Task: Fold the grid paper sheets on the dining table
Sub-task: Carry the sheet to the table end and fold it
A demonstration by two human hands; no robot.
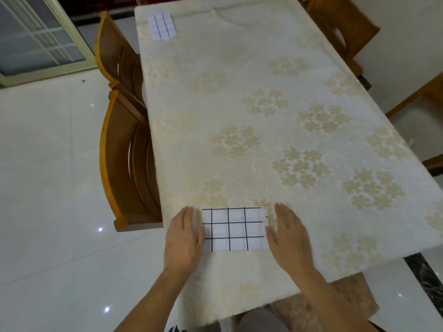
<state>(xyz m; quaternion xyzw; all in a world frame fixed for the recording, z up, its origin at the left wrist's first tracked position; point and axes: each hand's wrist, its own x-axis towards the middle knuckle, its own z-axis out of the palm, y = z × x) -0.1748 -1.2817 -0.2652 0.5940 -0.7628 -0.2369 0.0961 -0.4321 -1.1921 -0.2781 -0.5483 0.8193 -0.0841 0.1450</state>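
My left hand [183,238] and right hand [288,236] lie flat, fingers straight, grip released, flanking the white black-gridded paper sheet [235,228] at the near bench [239,104] edge, probably squaring it for folding. Another gridded sheet [162,26] waits at the far corner.

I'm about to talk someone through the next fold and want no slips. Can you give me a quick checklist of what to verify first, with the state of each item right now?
1. Near grid paper sheet lies flat on the tablecloth: ok.
2. Left hand at the sheet's left edge, fingers straight: ok.
3. Right hand at the sheet's right edge, fingers straight: ok.
4. Either hand actually has hold of an edge to lift: not ok, neither grips it.
5. Sheet already creased or doubled: cannot tell.
6. Far grid paper sheet at the table's far left corner, out of the way: ok.
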